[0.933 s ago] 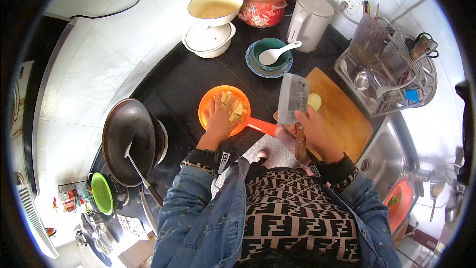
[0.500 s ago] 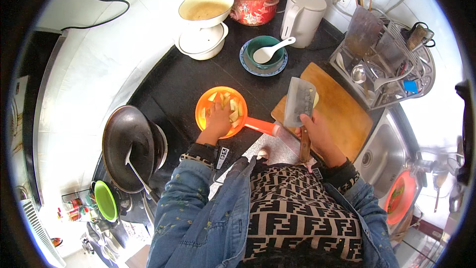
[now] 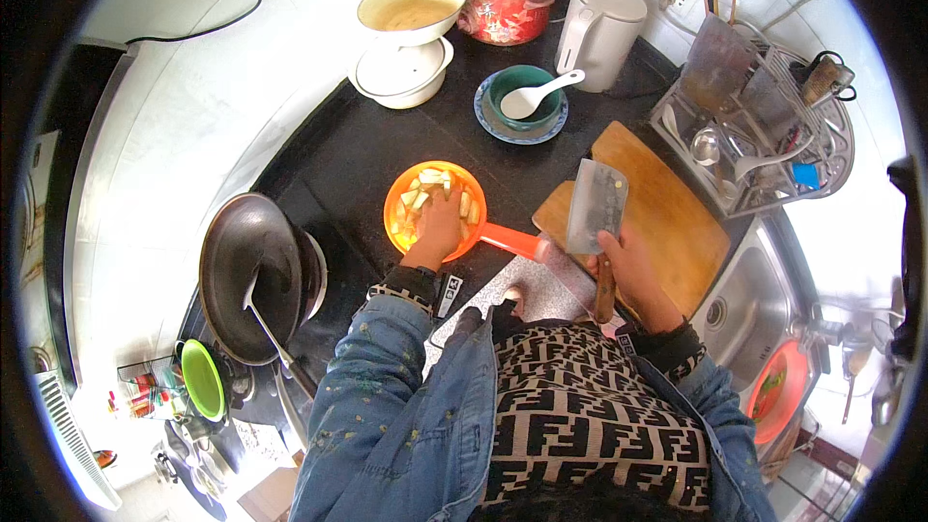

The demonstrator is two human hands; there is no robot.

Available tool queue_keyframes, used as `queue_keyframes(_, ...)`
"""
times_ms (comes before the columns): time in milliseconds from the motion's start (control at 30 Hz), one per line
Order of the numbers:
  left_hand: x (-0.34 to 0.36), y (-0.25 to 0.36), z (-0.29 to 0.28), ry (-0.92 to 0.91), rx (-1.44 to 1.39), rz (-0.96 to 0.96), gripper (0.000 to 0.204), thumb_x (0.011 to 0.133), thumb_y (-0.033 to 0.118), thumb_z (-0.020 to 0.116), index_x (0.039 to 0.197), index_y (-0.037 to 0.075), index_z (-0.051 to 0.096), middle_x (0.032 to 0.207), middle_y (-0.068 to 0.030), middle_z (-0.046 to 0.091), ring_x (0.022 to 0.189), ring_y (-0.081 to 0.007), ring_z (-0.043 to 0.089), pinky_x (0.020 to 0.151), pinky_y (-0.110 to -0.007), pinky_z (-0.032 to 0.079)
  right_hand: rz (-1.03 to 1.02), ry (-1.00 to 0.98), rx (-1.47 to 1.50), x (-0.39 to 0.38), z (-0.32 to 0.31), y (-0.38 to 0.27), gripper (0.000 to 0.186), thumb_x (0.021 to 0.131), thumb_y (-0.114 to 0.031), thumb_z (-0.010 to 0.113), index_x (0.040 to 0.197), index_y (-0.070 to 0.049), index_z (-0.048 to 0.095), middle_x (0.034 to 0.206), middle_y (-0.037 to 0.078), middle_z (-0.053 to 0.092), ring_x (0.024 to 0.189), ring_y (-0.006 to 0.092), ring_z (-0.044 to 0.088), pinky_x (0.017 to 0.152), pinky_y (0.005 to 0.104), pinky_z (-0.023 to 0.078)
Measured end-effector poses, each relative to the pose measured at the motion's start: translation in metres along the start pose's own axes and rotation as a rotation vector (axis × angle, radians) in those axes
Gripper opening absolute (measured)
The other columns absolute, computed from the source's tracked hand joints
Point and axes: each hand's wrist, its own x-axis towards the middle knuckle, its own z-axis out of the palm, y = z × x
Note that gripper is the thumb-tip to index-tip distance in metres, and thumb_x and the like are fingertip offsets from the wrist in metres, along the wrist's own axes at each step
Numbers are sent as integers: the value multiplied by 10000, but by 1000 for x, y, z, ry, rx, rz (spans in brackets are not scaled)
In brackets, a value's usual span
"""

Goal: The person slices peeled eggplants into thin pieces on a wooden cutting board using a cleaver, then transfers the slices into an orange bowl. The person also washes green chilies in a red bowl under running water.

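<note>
1. Right hand (image 3: 628,266) was wrapped round a cleaver (image 3: 597,208), over the cutting board (image 3: 677,222).
2. Left hand (image 3: 440,227) was in the cut chunks (image 3: 432,177) in the orange dipper (image 3: 512,242) on the table (image 3: 338,155); fingertips hidden, can't tell its grip.
3. Green bowl (image 3: 499,87) sat further back.

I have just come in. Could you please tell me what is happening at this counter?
A person is working at the dark counter with both hands. The left hand reaches into an orange bowl with a long handle, its fingers among pale cut pieces. The right hand holds a cleaver by its wooden handle, the blade partly over the wooden cutting board; I cannot tell whether they touch. Further back stands a green bowl with a white spoon.
</note>
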Motion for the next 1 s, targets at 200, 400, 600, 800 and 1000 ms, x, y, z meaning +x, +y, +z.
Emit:
queue_keyframes(200,-5,-9,-21,90,-255,64,437,794,34,595,1213,156,575,1279,-154,506,1119,-364,547,929,-438,452,2,71,53,-9,-18,6,264,975,-226,454,1092,3,518,742,68,592,648,142,565,607,298,456)
queue_keyframes(400,-11,-24,-34,129,-99,112,600,791,143,670,1353,156,462,1437,-174,352,1323,-370,335,1064,-463,330,7,73,40,-11,-28,11,279,977,-240,461,1098,3,527,745,74,596,663,146,569,604,301,454)
queue_keyframes(600,-13,-15,0,123,90,49,735,806,286,666,1441,137,327,1494,-176,255,1392,-380,220,1104,-552,211,6,72,38,-13,-34,9,278,976,-221,469,1088,27,525,779,70,596,672,140,581,603,287,467)
queue_keyframes(800,-9,-24,-12,97,116,75,666,767,374,712,1318,72,489,1347,-185,481,1278,-365,411,1062,-457,327,-24,134,72,-23,-57,10,253,975,-188,469,1090,31,524,823,71,594,686,141,599,629,290,500)
queue_keyframes(1000,-10,-14,-35,81,27,-23,480,817,281,659,1230,58,561,1252,-174,551,1213,-376,452,1028,-473,343,-33,212,74,-33,-91,21,234,968,-163,472,1092,30,521,863,81,606,672,146,612,603,299,513)
